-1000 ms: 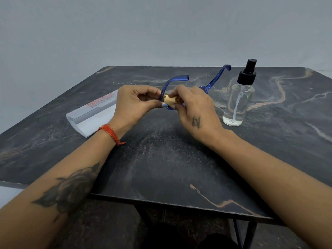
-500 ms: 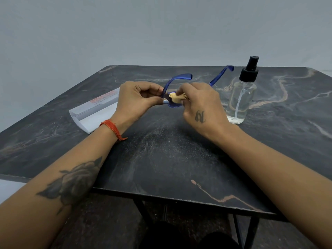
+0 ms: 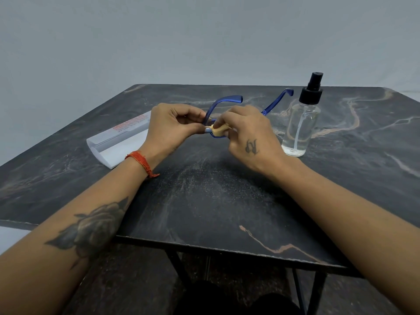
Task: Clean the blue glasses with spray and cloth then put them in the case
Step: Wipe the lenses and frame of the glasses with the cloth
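Both hands meet in the middle of the frame, raised a little above the table (image 3: 204,212). Left hand (image 3: 172,128) is closed in a pinch on the near left corner of the blue glasses (image 3: 223,100), by the hinge; right hand (image 3: 247,133) is closed around a small tan cloth (image 3: 219,130), pressed against the left lens. Both temple arms stand open, pointing away toward the upper centre of the frame.

Compared with a second ago, little has shifted. The cloth sat pinched on that same lens then, and half a second ago it showed slightly higher against the rim; now it bulges lower, at the bottom edge. The left pinch has kept its place throughout. That reads as small rubbing strokes over one lens, so the wiping step appears to be under way rather than finished, and the other lens, hidden behind the right hand, probably still needs its turn.

A spray bottle (image 3: 302,123) stands upright at right centre, apart from the hands. At left centre the white case (image 3: 118,144) lies open on the table, with nothing inside as far as can be seen.
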`<state>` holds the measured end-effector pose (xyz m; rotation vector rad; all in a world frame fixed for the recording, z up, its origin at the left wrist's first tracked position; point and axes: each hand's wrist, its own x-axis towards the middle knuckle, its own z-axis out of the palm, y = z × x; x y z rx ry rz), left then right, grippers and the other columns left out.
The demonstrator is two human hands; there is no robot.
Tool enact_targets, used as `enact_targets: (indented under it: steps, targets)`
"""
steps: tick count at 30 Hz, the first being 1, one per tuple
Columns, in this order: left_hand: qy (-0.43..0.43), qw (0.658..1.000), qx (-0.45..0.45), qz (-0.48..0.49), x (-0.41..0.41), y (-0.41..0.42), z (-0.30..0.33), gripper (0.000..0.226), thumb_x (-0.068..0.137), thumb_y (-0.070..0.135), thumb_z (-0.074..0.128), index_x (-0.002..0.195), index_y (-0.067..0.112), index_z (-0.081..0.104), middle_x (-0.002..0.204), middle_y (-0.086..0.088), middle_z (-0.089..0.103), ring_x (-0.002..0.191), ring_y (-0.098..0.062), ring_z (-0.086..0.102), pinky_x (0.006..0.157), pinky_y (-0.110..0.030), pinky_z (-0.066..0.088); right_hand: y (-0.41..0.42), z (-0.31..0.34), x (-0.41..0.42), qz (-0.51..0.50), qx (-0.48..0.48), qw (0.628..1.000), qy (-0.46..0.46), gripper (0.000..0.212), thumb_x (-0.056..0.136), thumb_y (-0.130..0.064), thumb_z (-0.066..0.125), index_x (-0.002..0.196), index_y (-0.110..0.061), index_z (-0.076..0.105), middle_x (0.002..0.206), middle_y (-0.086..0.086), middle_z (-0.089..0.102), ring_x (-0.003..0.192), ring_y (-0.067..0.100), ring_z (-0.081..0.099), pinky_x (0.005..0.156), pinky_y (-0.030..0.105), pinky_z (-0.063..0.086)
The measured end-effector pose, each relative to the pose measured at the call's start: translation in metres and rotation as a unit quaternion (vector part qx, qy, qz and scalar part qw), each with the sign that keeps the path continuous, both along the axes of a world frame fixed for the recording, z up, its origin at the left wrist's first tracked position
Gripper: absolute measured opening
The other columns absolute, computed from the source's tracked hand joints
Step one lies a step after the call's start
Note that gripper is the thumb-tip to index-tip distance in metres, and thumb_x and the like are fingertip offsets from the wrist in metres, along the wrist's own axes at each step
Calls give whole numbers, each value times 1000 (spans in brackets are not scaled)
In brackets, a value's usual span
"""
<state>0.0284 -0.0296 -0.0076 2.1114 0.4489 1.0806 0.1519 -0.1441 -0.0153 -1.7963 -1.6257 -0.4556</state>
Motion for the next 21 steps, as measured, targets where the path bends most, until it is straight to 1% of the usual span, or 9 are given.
enact_targets:
  steps: [3,5,9,11,14,18,21]
  targets:
    - [1,1000,3,2,0,1,0,26,67,-1,77,91,10,71,84,-3,71,73,-7,70,70,-19,55,-2,1,-1,-30,-7,999,-25,22,75,1,56,92,-8,67,89,7,65,86,27,53,68,27,34]
    - [2,1000,7,2,0,1,-1,27,67,0,78,91,9,71,84,-4,72,73,-8,70,70,-19,56,-2,1,-1,-57,-6,998,-35,23,75,-3,56,93,-8,68,87,9,65,84,27,55,67,29,38]
    - [2,1000,14,2,0,1,-1,27,66,2,79,91,10,71,85,-2,71,73,-7,69,71,-19,55,0,0,-2,-76,17,997,-18,22,78,-4,56,97,-6,68,91,12,65,84,31,56,67,35,44]
    - [-1,1000,12,0,0,1,0,27,66,1,78,91,9,71,86,-3,71,73,-9,69,71,-19,56,3,0,-2,-72,26,997,-14,21,80,-3,57,99,-5,67,92,14,64,85,33,56,69,35,45]
    - [-8,1000,8,1,0,0,1,28,67,-2,77,92,9,71,87,-6,71,74,-9,70,72,-21,56,5,-2,-2,-53,31,998,-3,21,82,-3,59,102,-5,67,95,14,64,88,33,56,71,30,38]
    - [-2,1000,9,0,-1,1,0,28,67,-1,78,93,5,71,87,-7,72,76,-14,71,73,-24,57,5,-2,-3,-14,17,1000,3,23,84,-3,60,106,-8,66,101,10,64,96,28,54,74,29,37]
    - [2,1000,9,3,0,2,0,26,67,0,78,92,7,71,86,-5,72,75,-13,71,73,-24,57,4,-1,-3,-9,11,1000,7,20,81,-2,61,98,-9,68,96,7,65,92,26,54,71,28,38]
